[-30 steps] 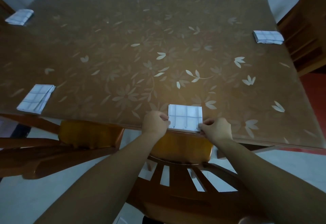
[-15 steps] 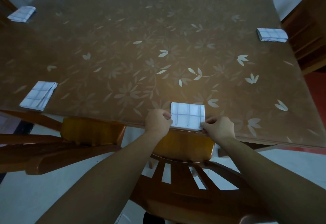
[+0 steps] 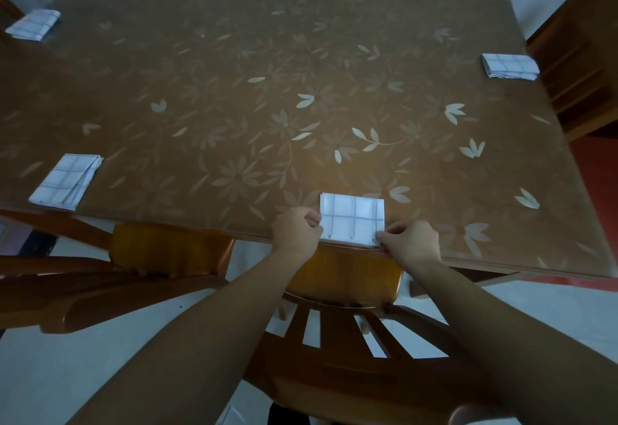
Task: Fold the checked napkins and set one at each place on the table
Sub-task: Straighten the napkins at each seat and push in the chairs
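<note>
A: While both hands stay at the near edge of the table (image 3: 301,57), what differs from a second ago?

B: Very little. The left hand (image 3: 294,232) is still curled against the left side of the folded napkin (image 3: 351,219), and the right hand (image 3: 411,244) still pinches its near right corner between thumb and fingers. The hands are apart, with the napkin between them, as before.

A: Has the napkin shifted?

B: Not that I can tell. It lies flat, square to the edge, its near side at the rim above the chair (image 3: 341,277) below the wrists. The whole scene sits a little differently in view, so the head moved slightly, not the cloth.

A: Is the left hand clamped on it?

B: It touches the cloth's side with closed fingers; whether it really grips, I cannot tell.

A: And the other napkins?

B: Unchanged. One lies well left of the left hand at the near edge (image 3: 65,181), one far beyond that at the far left corner (image 3: 32,24), one far ahead and right of the right hand (image 3: 510,67). A second chair (image 3: 167,250) stands left of the left arm
</note>
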Available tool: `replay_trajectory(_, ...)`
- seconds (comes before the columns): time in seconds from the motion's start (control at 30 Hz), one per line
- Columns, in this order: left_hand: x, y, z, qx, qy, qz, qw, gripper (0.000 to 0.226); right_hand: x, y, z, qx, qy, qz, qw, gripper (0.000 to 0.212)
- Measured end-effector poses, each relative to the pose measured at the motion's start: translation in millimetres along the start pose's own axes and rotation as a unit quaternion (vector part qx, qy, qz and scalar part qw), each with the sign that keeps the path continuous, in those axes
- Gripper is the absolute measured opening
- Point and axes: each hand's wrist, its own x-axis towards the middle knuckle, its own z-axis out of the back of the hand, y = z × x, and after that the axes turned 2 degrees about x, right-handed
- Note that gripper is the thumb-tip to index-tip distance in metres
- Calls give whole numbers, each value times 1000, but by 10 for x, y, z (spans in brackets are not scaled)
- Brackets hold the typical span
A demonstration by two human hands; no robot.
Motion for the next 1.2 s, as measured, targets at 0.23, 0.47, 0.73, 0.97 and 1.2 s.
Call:
replay_trajectory(0.23, -29, -29, -7, 5, -10, -8, 1000, 14, -24, 18, 5, 31, 4, -17, 999, 11)
replay_trajectory(0.47, -88, -168, 34, 11, -16, -25, 999, 19, -190, 70, 71, 85, -8, -31, 996, 25)
replay_trajectory(0.73, -330, -582, 245, 22, 11, -101, 995, 29, -403, 195, 547, 33, -24, 42, 998, 17)
replay_trajectory(0.97, -600, -988, 718, 244, 68, -225, 941, 49, -831, 289, 1307, -115, -40, 132, 984, 51)
replay_trajectory(1.2, -1025, -1477, 863, 284, 59, -353, 890, 44, -1583, 19, 1978, -174, -140, 95, 970, 51)
